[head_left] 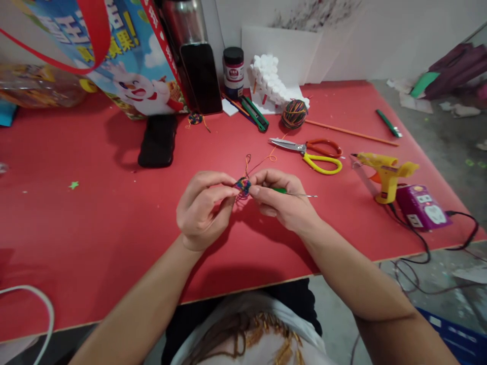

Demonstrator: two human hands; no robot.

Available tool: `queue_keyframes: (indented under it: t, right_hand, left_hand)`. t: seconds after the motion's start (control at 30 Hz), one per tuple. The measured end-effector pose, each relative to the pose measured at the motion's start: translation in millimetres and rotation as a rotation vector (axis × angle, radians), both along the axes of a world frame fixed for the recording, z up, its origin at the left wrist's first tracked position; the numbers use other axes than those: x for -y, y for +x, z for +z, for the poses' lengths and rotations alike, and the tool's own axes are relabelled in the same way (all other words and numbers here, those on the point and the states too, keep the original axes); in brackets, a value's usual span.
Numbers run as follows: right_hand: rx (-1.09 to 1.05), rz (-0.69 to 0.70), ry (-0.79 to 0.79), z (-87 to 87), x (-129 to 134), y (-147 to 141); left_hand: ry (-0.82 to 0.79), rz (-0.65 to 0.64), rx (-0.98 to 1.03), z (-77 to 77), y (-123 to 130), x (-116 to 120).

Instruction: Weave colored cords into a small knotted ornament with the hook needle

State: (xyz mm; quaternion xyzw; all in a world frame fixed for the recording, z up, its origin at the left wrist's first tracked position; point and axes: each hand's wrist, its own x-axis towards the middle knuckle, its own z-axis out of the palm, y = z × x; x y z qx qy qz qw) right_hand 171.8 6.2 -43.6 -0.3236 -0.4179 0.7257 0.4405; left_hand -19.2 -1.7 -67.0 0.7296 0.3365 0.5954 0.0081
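Multicoloured yarn, worked into a small dark patch, sits between both hands above the red tabletop in the head view, the only one there is. Part of the work looks done: the patch has a dense body, with blue, yellow and pink showing in it. It does not look complete, since loose purplish strands hang below it, a dark loop stands up above it, and an orange strand runs off toward the yarn ball, seemingly uncut. Plenty of yarn remains wound there. Another small yarn piece, round with trailing ends, lies near the upright phone and, by its look, is further along. Scissors rest open-bladed or nearly closed, too small to tell, beyond the right hand. The left hand pinches the patch's left edge between thumb and fingertips, its palm hollow. The right hand pinches the opposite edge with thumb and forefinger, other fingers curled under; a green-handled hook is tucked in that hand, its metal end pointing right, away from the yarn.
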Motion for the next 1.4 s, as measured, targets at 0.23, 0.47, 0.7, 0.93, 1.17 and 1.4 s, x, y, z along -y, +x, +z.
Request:
queue_keyframes:
  t: [0.23,0.47,0.7,0.93,1.17,1.4]
  right_hand:
    - [-0.073,0.012,-0.175,6.1,-4,0]
    - [-0.118,0.034,-0.242,5.9,-7,-1]
    - [-0.13,0.052,-0.255,4.8,-8,0]
    - [-0.151,0.08,-0.264,5.8,-9,2]
    - [0.106,0.001,-0.058,9.1,-7,6]
    - [0.599,-0.121,0.539,-2.8,6,2]
  left_hand:
    - [-0.03,-0.021,0.009,2.6,6,-1]
    - [-0.244,-0.145,0.204,0.7,11,0]
    - [-0.243,-0.128,0.086,1.8,6,-2]
    - [-0.293,-0.134,0.108,1.4,6,-1]
    - [-0.589,-0.143,0.351,6.6,12,1]
    - [-0.765,-0.162,0.476,4.8,10,0]
